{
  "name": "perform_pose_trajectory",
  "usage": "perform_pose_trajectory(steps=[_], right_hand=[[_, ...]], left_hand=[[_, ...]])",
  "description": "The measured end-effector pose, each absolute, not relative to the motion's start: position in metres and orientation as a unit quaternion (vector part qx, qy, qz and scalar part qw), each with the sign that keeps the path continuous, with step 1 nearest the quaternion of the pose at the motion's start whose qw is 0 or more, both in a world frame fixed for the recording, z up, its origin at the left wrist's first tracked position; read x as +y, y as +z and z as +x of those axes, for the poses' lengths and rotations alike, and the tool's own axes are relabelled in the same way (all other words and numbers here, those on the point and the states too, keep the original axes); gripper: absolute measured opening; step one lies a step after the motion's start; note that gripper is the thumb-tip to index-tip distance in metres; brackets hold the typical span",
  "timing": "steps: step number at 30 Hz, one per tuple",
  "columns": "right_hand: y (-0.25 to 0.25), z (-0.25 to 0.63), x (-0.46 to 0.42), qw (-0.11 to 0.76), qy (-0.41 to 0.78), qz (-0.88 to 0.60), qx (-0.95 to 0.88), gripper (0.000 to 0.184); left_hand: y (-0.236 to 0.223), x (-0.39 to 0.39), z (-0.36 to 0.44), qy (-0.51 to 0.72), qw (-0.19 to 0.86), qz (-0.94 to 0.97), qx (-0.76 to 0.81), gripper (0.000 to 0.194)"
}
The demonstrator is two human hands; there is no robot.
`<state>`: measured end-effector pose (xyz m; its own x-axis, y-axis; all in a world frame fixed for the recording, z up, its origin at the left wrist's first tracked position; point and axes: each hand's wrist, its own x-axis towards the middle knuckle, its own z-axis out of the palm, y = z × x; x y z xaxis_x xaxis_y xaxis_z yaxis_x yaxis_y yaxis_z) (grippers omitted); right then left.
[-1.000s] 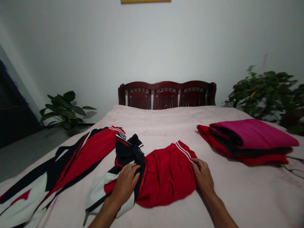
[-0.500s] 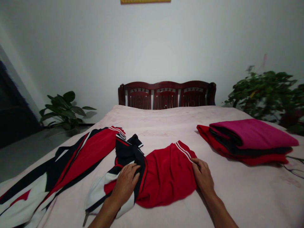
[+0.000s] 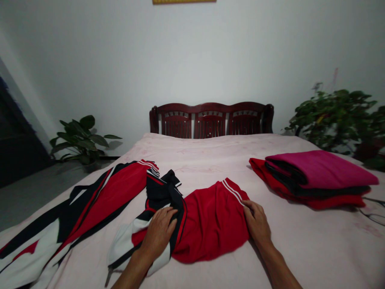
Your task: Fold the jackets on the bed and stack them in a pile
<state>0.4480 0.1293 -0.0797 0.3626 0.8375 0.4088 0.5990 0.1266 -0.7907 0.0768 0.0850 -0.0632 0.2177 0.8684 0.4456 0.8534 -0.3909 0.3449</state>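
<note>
A red, black and white sports garment (image 3: 207, 220) lies partly folded on the pink bed sheet (image 3: 315, 249) in front of me. My left hand (image 3: 158, 235) rests flat on its black and white left part, fingers stretched out. My right hand (image 3: 257, 224) lies on the right edge of the red panel near the white stripes, with its fingers curled down onto the cloth edge. A second garment in the same colours (image 3: 75, 212) lies spread out to the left.
A stack of folded clothes (image 3: 315, 178), magenta over black over red, sits at the right of the bed. A dark wooden headboard (image 3: 212, 119) stands at the far end. Potted plants stand at the left (image 3: 81, 138) and right (image 3: 339, 118).
</note>
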Motion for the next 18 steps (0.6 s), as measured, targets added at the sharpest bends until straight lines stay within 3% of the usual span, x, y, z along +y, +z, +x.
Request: perform_pose_trajectory(steps=[18], right_hand=[[-0.0799, 0.4486, 0.1301, 0.503, 0.116, -0.647, -0.561, 0.044]], left_hand=[[-0.063, 0.0853, 0.0773, 0.291, 0.006, 0.782, 0.551, 0.032]])
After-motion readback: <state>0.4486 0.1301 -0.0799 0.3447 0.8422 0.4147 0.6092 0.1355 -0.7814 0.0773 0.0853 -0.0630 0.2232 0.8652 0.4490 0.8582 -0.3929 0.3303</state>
